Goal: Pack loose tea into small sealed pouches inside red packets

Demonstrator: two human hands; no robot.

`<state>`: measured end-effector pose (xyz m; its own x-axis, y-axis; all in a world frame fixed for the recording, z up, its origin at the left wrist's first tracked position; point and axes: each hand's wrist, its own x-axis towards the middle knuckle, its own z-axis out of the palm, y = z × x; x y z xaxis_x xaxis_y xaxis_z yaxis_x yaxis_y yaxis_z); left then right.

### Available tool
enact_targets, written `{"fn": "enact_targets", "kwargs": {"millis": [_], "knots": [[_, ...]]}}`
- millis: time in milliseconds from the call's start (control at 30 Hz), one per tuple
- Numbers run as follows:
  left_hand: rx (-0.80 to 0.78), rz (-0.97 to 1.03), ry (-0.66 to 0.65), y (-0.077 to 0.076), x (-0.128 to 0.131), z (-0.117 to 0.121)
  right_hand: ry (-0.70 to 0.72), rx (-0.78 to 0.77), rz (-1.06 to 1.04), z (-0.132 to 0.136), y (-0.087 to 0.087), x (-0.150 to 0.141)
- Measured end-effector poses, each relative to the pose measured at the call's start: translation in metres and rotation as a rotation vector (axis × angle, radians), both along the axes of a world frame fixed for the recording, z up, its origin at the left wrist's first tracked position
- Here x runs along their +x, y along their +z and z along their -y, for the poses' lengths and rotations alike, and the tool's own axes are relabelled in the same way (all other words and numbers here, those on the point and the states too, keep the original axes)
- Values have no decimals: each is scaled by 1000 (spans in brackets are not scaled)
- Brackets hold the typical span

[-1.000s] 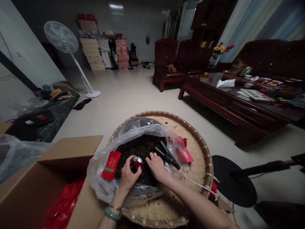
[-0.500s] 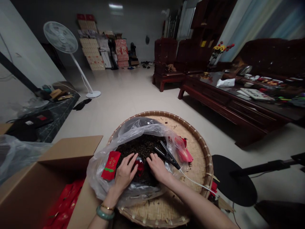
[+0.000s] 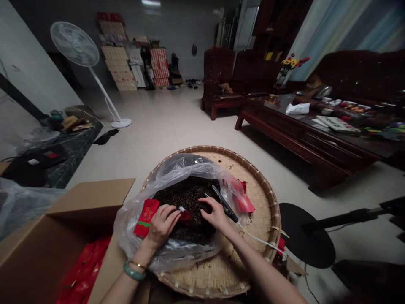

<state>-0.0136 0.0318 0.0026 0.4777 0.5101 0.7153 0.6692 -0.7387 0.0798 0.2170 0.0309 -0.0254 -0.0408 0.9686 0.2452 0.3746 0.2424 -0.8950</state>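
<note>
Red packet (image 3: 185,217) touches the half-curled left hand (image 3: 162,226), grip unclear; the right hand (image 3: 215,214) has lifted, half-open, empty.

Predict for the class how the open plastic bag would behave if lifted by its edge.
The plastic bag would probably flop, since its edge lies in loose folds. It might spill, as its mouth gapes around loose dark bits. Spread low across the woven tray, it would likely sag.
</note>
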Motion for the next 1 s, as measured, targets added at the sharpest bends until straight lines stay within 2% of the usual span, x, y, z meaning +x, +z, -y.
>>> {"fn": "enact_targets", "kwargs": {"millis": [100, 200, 300, 367, 467, 533, 633, 733, 800, 867, 1000], "knots": [[-22, -70, -60, 7, -3, 0, -63, -124, -245, -1, 2, -6], [-58, -104, -82, 14, -5, 0, -88, -370, -646, -2, 0, -15], [-65, -94, -71, 17, -6, 1, -52, -612, -1065, -1, -5, -25], [-76, -95, -94, 18, -7, 2, -1, -717, -1186, 2, -8, -28], [-89, -79, -101, 18, -7, 4, 43, -798, -1119, 6, -8, -30], [-82, -55, -58, 19, -7, 5, 15, -779, -992, 7, -5, -31], [-69, -45, -4, 21, -7, 5, -85, -620, -813, 7, 2, -30], [-105, -74, -35, 20, -7, 2, -162, -369, -601, 6, 5, -27], [-166, -78, -51, 18, -6, 0, -203, -306, -562, 5, 5, -26], [-270, -58, -31, 16, -5, -1, -216, -389, -718, 5, 2, -24], [-528, 14, 41, 13, -3, 0, -148, -650, -1243, 6, 2, -21]]}}
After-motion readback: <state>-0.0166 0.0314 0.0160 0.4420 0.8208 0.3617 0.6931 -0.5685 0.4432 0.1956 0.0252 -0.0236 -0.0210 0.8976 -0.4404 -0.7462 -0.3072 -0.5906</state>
